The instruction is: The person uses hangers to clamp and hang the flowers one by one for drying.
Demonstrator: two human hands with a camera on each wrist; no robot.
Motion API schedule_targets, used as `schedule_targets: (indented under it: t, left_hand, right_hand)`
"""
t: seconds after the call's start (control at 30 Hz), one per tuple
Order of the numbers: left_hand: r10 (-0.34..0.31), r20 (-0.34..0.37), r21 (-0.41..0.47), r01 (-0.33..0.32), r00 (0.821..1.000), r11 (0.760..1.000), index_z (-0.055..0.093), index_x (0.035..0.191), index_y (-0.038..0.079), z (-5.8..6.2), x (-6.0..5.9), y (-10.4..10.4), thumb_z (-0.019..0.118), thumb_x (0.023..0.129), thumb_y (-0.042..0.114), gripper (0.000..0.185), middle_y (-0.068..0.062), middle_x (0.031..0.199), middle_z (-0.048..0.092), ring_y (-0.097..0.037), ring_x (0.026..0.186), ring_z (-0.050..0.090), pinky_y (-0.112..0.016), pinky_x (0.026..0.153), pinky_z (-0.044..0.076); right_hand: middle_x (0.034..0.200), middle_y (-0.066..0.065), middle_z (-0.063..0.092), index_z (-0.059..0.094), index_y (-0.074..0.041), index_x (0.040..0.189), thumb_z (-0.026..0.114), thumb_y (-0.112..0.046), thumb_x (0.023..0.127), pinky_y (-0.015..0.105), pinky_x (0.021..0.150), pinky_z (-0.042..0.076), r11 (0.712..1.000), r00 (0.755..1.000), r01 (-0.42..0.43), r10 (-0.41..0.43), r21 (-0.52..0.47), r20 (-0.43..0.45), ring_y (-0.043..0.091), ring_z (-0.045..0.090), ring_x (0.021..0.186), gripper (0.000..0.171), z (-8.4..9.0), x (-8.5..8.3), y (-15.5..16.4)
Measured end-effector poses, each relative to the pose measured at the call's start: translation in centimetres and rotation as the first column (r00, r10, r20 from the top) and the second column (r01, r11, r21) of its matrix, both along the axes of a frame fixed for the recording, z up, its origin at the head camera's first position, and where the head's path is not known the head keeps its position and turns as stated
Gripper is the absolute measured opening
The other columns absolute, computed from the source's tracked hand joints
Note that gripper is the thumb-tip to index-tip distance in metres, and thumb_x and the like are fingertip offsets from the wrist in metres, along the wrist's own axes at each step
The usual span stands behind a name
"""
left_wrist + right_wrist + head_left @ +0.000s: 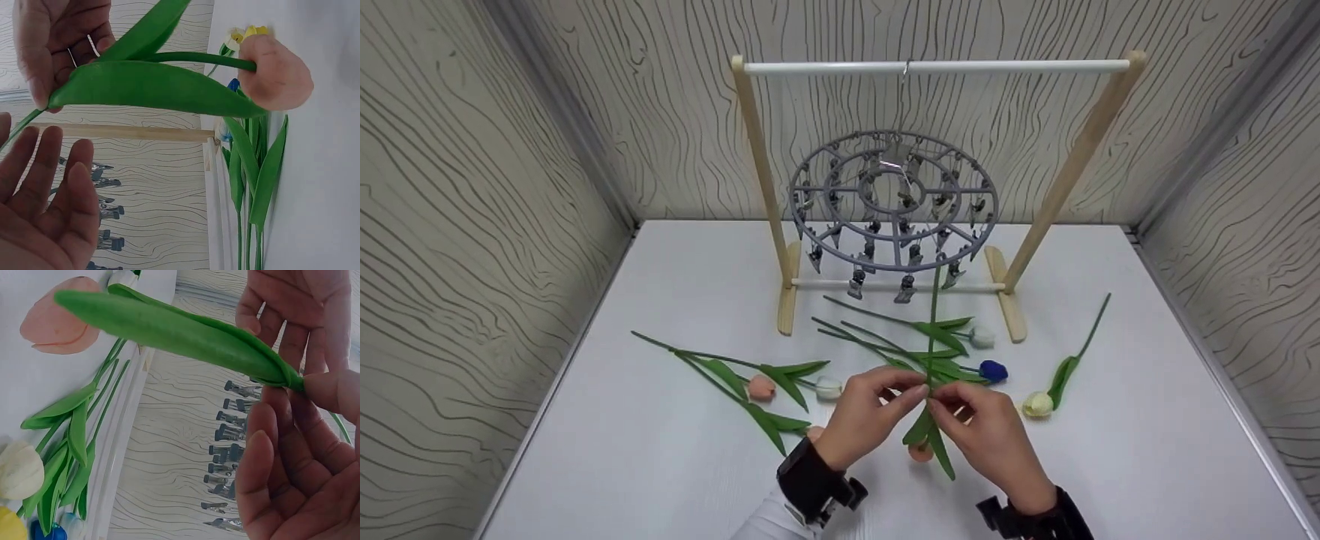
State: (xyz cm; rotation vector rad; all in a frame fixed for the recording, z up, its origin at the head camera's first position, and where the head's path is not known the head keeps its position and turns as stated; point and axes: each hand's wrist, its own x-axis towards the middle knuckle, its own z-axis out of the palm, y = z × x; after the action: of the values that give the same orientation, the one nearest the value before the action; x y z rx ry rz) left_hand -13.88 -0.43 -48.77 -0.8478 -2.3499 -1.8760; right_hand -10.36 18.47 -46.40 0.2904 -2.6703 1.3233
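Observation:
A peach artificial tulip (920,452) is held bloom downward in front of the person, its green stem rising toward the clip hanger. My left hand (866,416) pinches the stem between thumb and fingertips. Just beside it, my right hand (994,431) pinches the same flower where the leaves join the stem, also seen in the right wrist view with the green leaf (169,334) stretching out from the thumb. The other fingers of both hands are loosely bent. In the left wrist view, the peach bloom (278,73) hangs past the leaves.
Behind the hands, a round grey clip hanger (897,266) with many clips hangs from the white bar (1005,66) of a wooden rack (1065,180). On the white table (600,480) lie peach (762,387), white (829,388), blue (994,371) and pale yellow tulips (1038,405).

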Motion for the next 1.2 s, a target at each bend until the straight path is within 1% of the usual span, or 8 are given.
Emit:
schedule_targets:
  t: [0.17,0.33,0.5,0.7,0.77,0.93,1.03,1.2]
  left_hand:
    - [0.018,-0.008,0.025,-0.018,1.0,1.0,0.073,0.11,0.013,0.2,0.0,0.1,0.065,0.098,0.028,0.021,0.005,0.1,0.071,-0.005,0.091,0.065,-0.027,0.076,0.056]
    - [0.02,-0.001,0.037,-0.02,1.0,0.999,0.074,0.105,0.01,0.4,0.0,0.1,0.068,0.096,0.026,0.02,0.005,0.097,0.071,-0.006,0.087,0.065,-0.027,0.075,0.056]
    - [0.03,-0.005,0.019,-0.03,1.0,0.999,0.074,0.105,0.011,0.7,0.0,-0.2,0.067,0.096,0.026,0.019,0.007,0.093,0.072,-0.004,0.081,0.064,-0.025,0.072,0.055]
    - [0.039,-0.03,0.002,-0.039,0.999,0.999,0.074,0.103,0.013,0.8,0.1,-0.3,0.068,0.096,0.024,0.015,0.007,0.091,0.072,-0.002,0.079,0.064,-0.023,0.071,0.055]
    - [0.031,-0.039,0.005,-0.031,0.999,1.0,0.074,0.103,0.013,0.8,0.1,-0.2,0.067,0.096,0.024,0.015,0.007,0.091,0.072,-0.002,0.08,0.064,-0.023,0.072,0.055]
    - [0.022,-0.044,0.016,-0.021,0.999,1.0,0.074,0.105,0.013,1.0,0.3,-0.2,0.067,0.096,0.024,0.015,0.006,0.091,0.072,-0.003,0.082,0.065,-0.024,0.072,0.055]
    - [0.033,-0.051,0.015,-0.032,0.998,0.999,0.074,0.106,0.012,1.1,0.3,-0.3,0.067,0.096,0.023,0.016,0.005,0.091,0.072,-0.004,0.082,0.064,-0.025,0.071,0.055]
    - [0.047,-0.059,0.02,-0.046,0.997,0.999,0.074,0.109,0.011,0.7,0.1,-0.5,0.067,0.096,0.025,0.02,0.005,0.098,0.073,-0.006,0.089,0.064,-0.027,0.077,0.054]
  right_hand:
    - [0.079,-0.019,0.063,0.073,-0.023,0.092,0.074,-0.008,0.089,0.025,0.063,0.053,0.999,0.998,-0.023,0.025,0.03,-0.055,0.004,0.061,0.073,0.015,-0.1,0.0,-0.3]
    - [0.082,-0.019,0.064,0.074,-0.022,0.095,0.075,-0.013,0.091,0.026,0.064,0.054,0.996,0.995,-0.063,0.067,0.057,-0.069,0.004,0.062,0.075,0.01,0.3,0.1,-0.2]
    - [0.084,-0.019,0.066,0.076,-0.021,0.094,0.076,-0.013,0.089,0.028,0.067,0.056,0.997,0.995,-0.035,0.042,0.069,-0.091,0.004,0.063,0.077,0.009,1.9,0.0,0.3]
    - [0.086,-0.018,0.067,0.077,-0.014,0.098,0.078,-0.012,0.087,0.025,0.065,0.054,1.0,0.987,-0.004,0.009,0.027,-0.16,0.005,0.063,0.076,0.012,4.1,-1.0,0.5]
    - [0.086,-0.015,0.068,0.077,-0.012,0.1,0.078,-0.014,0.088,0.025,0.066,0.054,1.0,0.989,-0.005,0.005,0.005,-0.151,0.007,0.064,0.077,0.012,4.7,-1.3,0.4]
    - [0.089,-0.007,0.07,0.076,-0.01,0.102,0.076,-0.018,0.09,0.025,0.068,0.055,1.0,0.997,-0.021,0.019,-0.02,-0.077,0.01,0.064,0.079,0.014,5.9,-1.8,-0.2]
    - [0.088,-0.007,0.07,0.076,-0.011,0.1,0.075,-0.018,0.09,0.026,0.069,0.055,0.999,0.998,-0.041,0.04,-0.019,-0.052,0.01,0.064,0.078,0.011,6.3,-2.1,-0.5]
    - [0.087,-0.008,0.07,0.076,-0.014,0.096,0.074,-0.021,0.092,0.026,0.068,0.055,0.996,0.995,-0.084,0.082,-0.03,-0.047,0.009,0.065,0.077,0.009,7.0,-2.2,-0.7]
